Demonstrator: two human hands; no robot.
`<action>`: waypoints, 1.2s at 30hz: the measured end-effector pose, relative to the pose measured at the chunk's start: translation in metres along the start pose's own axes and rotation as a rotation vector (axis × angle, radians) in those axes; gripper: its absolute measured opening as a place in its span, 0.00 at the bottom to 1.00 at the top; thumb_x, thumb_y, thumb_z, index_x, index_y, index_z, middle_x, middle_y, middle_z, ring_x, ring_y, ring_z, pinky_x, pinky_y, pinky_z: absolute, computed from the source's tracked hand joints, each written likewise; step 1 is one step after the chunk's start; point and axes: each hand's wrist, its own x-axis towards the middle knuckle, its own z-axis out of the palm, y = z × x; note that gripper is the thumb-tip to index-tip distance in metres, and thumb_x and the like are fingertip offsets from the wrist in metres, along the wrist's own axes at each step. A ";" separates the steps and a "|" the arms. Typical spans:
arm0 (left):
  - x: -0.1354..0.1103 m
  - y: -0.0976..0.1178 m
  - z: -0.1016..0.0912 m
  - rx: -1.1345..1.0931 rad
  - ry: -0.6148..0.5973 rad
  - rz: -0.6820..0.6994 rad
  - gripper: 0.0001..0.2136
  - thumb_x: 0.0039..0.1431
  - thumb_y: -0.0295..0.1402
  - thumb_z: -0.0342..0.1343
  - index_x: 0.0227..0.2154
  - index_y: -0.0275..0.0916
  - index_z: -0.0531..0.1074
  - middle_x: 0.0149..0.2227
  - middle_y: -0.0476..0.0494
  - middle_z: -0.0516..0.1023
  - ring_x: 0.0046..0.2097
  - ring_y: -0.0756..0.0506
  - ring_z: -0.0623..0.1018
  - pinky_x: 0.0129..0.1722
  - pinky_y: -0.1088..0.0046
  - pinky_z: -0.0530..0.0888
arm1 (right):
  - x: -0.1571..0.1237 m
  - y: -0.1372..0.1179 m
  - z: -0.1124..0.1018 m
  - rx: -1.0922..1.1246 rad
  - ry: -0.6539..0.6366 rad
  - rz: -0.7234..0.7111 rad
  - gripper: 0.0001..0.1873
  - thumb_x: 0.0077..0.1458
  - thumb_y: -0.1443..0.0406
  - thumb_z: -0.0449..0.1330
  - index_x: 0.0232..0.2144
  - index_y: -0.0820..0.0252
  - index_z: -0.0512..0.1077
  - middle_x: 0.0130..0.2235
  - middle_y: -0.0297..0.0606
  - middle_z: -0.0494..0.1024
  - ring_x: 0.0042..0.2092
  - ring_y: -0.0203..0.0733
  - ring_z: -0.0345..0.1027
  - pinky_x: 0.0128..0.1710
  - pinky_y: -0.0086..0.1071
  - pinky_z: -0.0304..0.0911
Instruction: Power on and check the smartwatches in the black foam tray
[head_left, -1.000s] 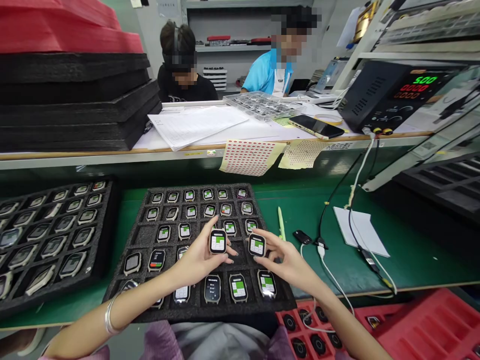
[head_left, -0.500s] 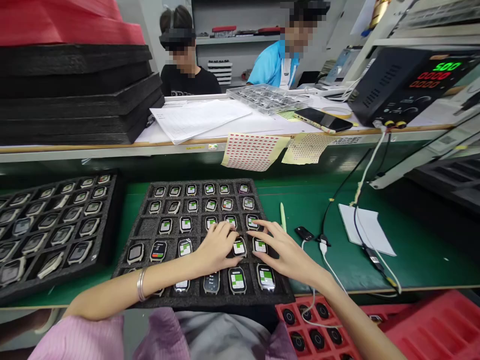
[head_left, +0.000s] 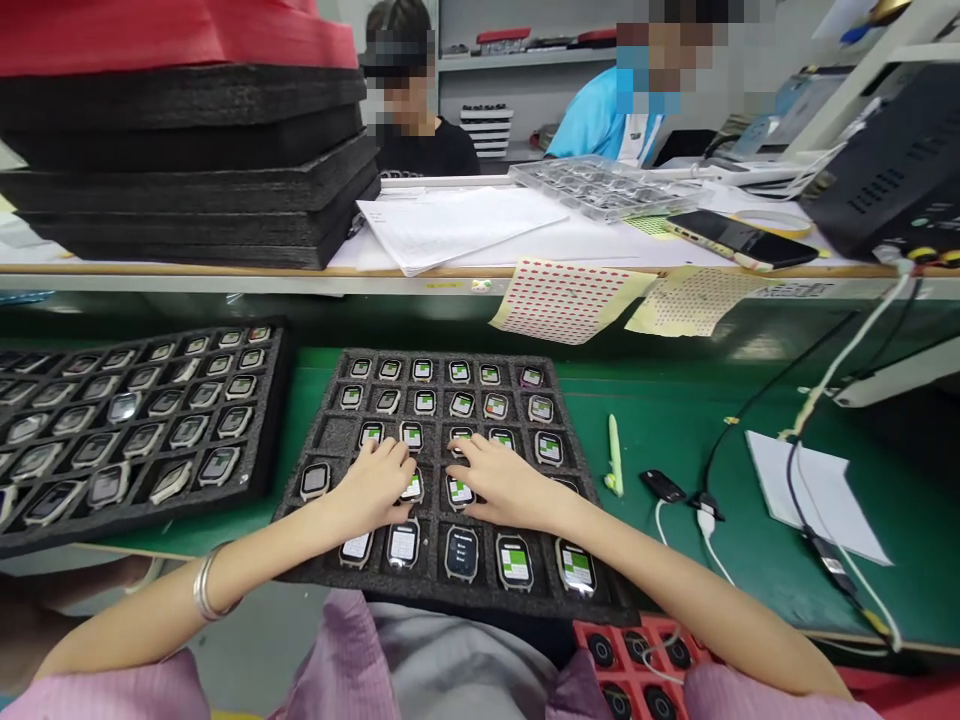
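Observation:
A black foam tray holds rows of smartwatches in square pockets, many with lit screens of white and green blocks. My left hand is over the tray's left-middle part, fingers curved and apart, at a smartwatch that it partly covers. Just to its right, my right hand spreads its fingers and thumb about another smartwatch in its pocket. Whether the fingertips touch the screens I cannot tell. In the front row lies a smartwatch with a dark screen.
Another foam tray of watches lies at the left. A green pen, a small black device, cables and white paper are at the right. Stacked black foam and a phone rest on the shelf. Two people sit beyond.
Both hands have shifted left along the tray, from watches in its right columns to ones nearer the middle. The camera view has turned left, so everything appears farther right.

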 end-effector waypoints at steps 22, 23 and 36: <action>0.030 0.014 -0.020 -1.287 0.270 -0.010 0.21 0.52 0.31 0.59 0.49 0.35 0.65 0.43 0.38 0.75 0.43 0.44 0.76 0.44 0.66 0.72 | -0.041 -0.025 -0.020 1.488 0.533 0.407 0.26 0.44 0.70 0.68 0.45 0.57 0.64 0.37 0.36 0.71 0.28 0.32 0.65 0.17 0.19 0.59; 0.033 0.017 -0.026 -1.388 0.277 -0.008 0.20 0.50 0.30 0.61 0.47 0.36 0.67 0.44 0.39 0.75 0.45 0.44 0.75 0.46 0.67 0.71 | -0.040 -0.025 -0.021 1.500 0.527 0.411 0.26 0.45 0.70 0.68 0.46 0.57 0.63 0.37 0.36 0.71 0.26 0.30 0.63 0.15 0.18 0.57; 0.043 0.028 -0.020 -1.956 0.018 -0.115 0.26 0.39 0.18 0.56 0.46 0.39 0.69 0.36 0.45 0.77 0.38 0.47 0.74 0.36 0.75 0.66 | -0.048 -0.023 -0.018 1.390 0.699 0.463 0.14 0.56 0.61 0.59 0.45 0.58 0.69 0.32 0.35 0.71 0.21 0.30 0.61 0.17 0.24 0.59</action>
